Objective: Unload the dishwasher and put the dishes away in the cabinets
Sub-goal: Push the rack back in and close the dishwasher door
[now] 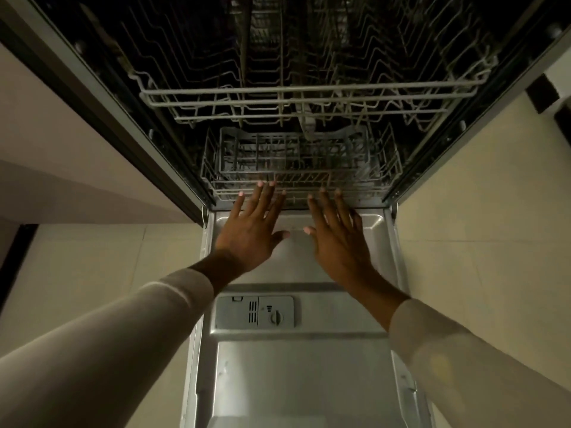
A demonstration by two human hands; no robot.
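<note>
Both hands spread flat, palms down, left hand [250, 234] and right hand [338, 242] fingertips at lower rack [364, 180] front rail

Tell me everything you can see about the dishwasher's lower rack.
The lower rack is grey coated wire, sitting level inside the dark tub just past the open door. A grey plastic cutlery basket stands in its front; no dishes show. Both the left hand and right hand, fingers straight, reach its front rail with their fingertips.
</note>
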